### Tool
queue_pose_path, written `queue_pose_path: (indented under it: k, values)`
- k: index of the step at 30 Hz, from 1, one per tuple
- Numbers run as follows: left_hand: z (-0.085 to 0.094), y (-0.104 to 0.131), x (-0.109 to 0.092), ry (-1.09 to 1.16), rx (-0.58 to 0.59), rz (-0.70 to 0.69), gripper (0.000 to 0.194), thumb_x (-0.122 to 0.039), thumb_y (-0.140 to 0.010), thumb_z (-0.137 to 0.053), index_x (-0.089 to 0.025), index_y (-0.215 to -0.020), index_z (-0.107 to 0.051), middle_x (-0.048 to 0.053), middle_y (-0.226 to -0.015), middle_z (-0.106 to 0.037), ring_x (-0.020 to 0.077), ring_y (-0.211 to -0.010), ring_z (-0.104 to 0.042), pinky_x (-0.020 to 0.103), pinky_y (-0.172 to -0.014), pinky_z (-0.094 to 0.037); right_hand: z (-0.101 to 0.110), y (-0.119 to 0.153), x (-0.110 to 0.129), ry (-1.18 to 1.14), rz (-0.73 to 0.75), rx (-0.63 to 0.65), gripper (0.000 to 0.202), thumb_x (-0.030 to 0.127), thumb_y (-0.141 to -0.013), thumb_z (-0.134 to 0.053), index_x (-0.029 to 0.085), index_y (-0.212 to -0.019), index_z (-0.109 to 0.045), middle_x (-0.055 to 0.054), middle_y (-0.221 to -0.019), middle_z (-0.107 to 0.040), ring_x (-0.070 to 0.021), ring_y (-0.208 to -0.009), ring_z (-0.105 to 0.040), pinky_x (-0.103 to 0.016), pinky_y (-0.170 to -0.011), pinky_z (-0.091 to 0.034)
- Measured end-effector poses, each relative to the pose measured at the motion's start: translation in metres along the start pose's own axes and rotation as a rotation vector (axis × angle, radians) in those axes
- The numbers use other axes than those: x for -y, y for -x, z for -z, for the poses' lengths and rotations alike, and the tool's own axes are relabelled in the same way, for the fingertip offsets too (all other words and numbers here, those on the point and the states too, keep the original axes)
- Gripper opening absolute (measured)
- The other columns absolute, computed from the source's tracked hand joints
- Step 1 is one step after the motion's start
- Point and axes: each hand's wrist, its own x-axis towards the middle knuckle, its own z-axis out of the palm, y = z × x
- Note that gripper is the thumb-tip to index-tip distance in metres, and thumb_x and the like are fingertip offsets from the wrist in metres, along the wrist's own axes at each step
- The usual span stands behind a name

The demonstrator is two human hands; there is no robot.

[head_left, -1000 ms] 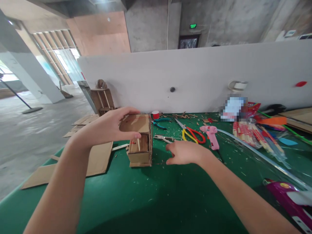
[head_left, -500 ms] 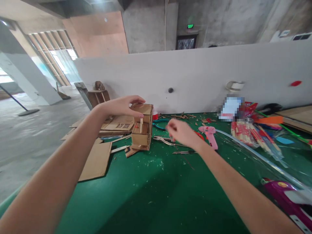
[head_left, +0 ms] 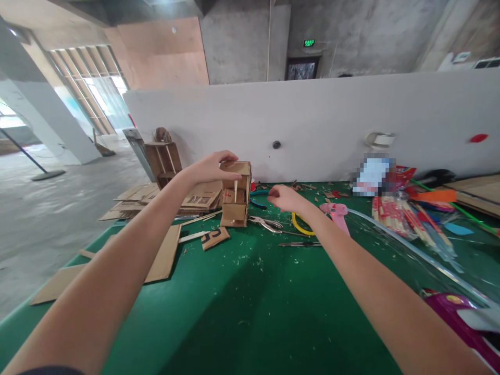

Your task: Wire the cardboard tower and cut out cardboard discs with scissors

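At centre frame we steady the small cardboard house (head_left: 236, 197) on the green counter (head_left: 250, 302), left hand (head_left: 211, 166) fingers gripping its roof, while our right hand (head_left: 284, 198), fingers curled empty, hovers over the pliers (head_left: 265, 223), seemingly choosing a tool.

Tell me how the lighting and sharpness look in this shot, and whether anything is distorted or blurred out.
Head view: daylight from the windows at the left blows out that corner; the green table is evenly lit with a soft shadow near its middle. The wide lens bends the white partition and stretches both forearms. The left hand on the cardboard model is sharp; a pixelated patch hides something at the right.
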Motion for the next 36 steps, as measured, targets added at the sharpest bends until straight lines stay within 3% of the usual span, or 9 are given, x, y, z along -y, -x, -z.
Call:
queue_pose_path:
  k: [4, 8, 13, 17, 20, 27, 29, 34, 36]
  values:
    - [-0.007, -0.005, 0.012, 0.076, -0.055, 0.006, 0.067, -0.051, -0.068, -0.067, -0.011, -0.120, -0.051, 0.016, -0.126, -0.055, 0.0252, -0.117, -0.051, 0.035, -0.101, -0.037, -0.019, 0.019, -0.008, 0.219, -0.010, 0.110, 0.037, 0.036, -0.085, -0.054, 0.012, -0.113, -0.058, -0.018, -0.106, -0.068, -0.0293, -0.093, -0.064, -0.035, -0.073, -0.048]
    - [-0.014, -0.010, 0.021, 0.152, -0.106, 0.053, 0.073, -0.049, -0.067, -0.069, -0.007, -0.123, -0.048, 0.019, -0.131, -0.051, 0.0251, -0.122, -0.048, 0.035, -0.105, -0.035, -0.030, 0.036, -0.002, 0.408, 0.042, 0.173, 0.033, 0.035, -0.084, -0.055, 0.016, -0.111, -0.061, -0.016, -0.113, -0.065, -0.0292, -0.101, -0.061, -0.034, -0.078, -0.046]
    - [-0.020, -0.012, 0.023, 0.166, -0.139, 0.097, 0.081, -0.051, -0.065, -0.069, -0.007, -0.129, -0.045, 0.019, -0.135, -0.048, 0.0268, -0.125, -0.045, 0.038, -0.107, -0.033, -0.040, 0.048, 0.001, 0.591, 0.061, 0.135, 0.026, 0.020, -0.088, -0.045, 0.012, -0.106, -0.062, -0.019, -0.109, -0.064, -0.0315, -0.104, -0.059, -0.040, -0.083, -0.043]
    - [-0.026, -0.008, 0.027, 0.142, -0.179, 0.075, 0.082, -0.055, -0.069, -0.064, -0.009, -0.132, -0.041, 0.018, -0.140, -0.044, 0.0285, -0.129, -0.041, 0.041, -0.108, -0.030, -0.047, 0.060, 0.002, 0.645, 0.091, 0.089, 0.036, 0.032, -0.093, -0.036, 0.014, -0.114, -0.058, -0.017, -0.115, -0.062, -0.0330, -0.108, -0.055, -0.044, -0.085, -0.043]
    - [-0.030, -0.005, 0.031, 0.146, -0.211, 0.103, 0.078, -0.053, -0.068, -0.065, -0.010, -0.130, -0.044, 0.017, -0.137, -0.047, 0.0282, -0.123, -0.046, 0.041, -0.104, -0.035, -0.052, 0.065, 0.003, 0.664, 0.107, 0.070, 0.038, 0.040, -0.089, -0.045, 0.015, -0.116, -0.057, -0.015, -0.116, -0.060, -0.0324, -0.106, -0.055, -0.042, -0.083, -0.045]
    - [-0.046, -0.013, 0.041, 0.064, -0.319, 0.013, 0.079, -0.050, -0.069, -0.067, -0.009, -0.131, -0.043, 0.016, -0.130, -0.048, 0.0280, -0.122, -0.045, 0.040, -0.106, -0.033, -0.050, 0.059, -0.008, 0.697, -0.013, -0.042, 0.033, 0.022, -0.089, -0.046, 0.004, -0.116, -0.053, -0.022, -0.109, -0.059, -0.0324, -0.103, -0.056, -0.040, -0.085, -0.042]
    - [-0.049, -0.015, 0.042, 0.072, -0.273, 0.041, 0.091, -0.050, -0.066, -0.069, -0.008, -0.139, -0.034, 0.018, -0.133, -0.043, 0.0295, -0.125, -0.043, 0.041, -0.108, -0.030, -0.048, 0.060, -0.010, 0.695, -0.034, -0.061, 0.035, 0.024, -0.090, -0.047, 0.004, -0.119, -0.050, -0.022, -0.110, -0.059, -0.0312, -0.105, -0.055, -0.037, -0.084, -0.043]
    - [-0.035, 0.008, 0.043, 0.278, -0.158, 0.127, 0.129, -0.046, -0.061, -0.076, -0.017, -0.146, 0.017, 0.024, -0.152, -0.014, 0.0344, -0.137, -0.028, 0.046, -0.104, -0.034, -0.034, 0.074, -0.006, 0.704, -0.060, -0.091, 0.039, 0.034, -0.095, -0.038, 0.008, -0.122, -0.049, -0.020, -0.119, -0.057, -0.0309, -0.115, -0.049, -0.038, -0.092, -0.039]
    - [-0.025, 0.031, 0.049, 0.206, -0.139, 0.147, 0.127, -0.052, -0.063, -0.072, -0.016, -0.146, 0.016, 0.023, -0.153, -0.012, 0.0339, -0.138, -0.025, 0.045, -0.104, -0.034, -0.022, 0.082, -0.008, 0.711, -0.118, -0.082, 0.036, 0.029, -0.096, -0.033, 0.008, -0.119, -0.051, -0.021, -0.117, -0.059, -0.0315, -0.112, -0.052, -0.040, -0.089, -0.040]
